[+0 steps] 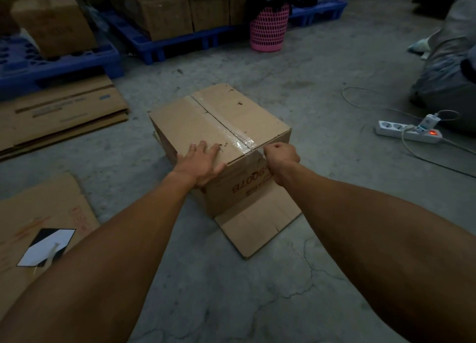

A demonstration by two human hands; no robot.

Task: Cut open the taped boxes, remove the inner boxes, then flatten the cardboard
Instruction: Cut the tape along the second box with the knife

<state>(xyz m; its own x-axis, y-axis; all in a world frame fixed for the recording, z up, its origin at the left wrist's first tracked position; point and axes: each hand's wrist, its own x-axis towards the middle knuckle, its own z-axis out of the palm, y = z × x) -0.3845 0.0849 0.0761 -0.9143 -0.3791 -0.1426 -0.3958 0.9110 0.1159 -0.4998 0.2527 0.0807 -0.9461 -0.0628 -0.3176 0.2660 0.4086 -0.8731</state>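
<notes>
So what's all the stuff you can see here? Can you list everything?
taped box: one, brown, middle of the floor, tape along its top seam
flat cardboard: a brown stack at left; another sheet lower left; one piece under the box's near side
card: one, black and white, on the lower-left sheet
pallets: blue, at the back, carrying brown boxes
basket: one, pink, at the back
power strip: one, white, red light on, right side
cable: pale, looping on the floor at right
left hand: flat on the box top
right hand: fist at the tape's near end; what it holds is hidden
</notes>
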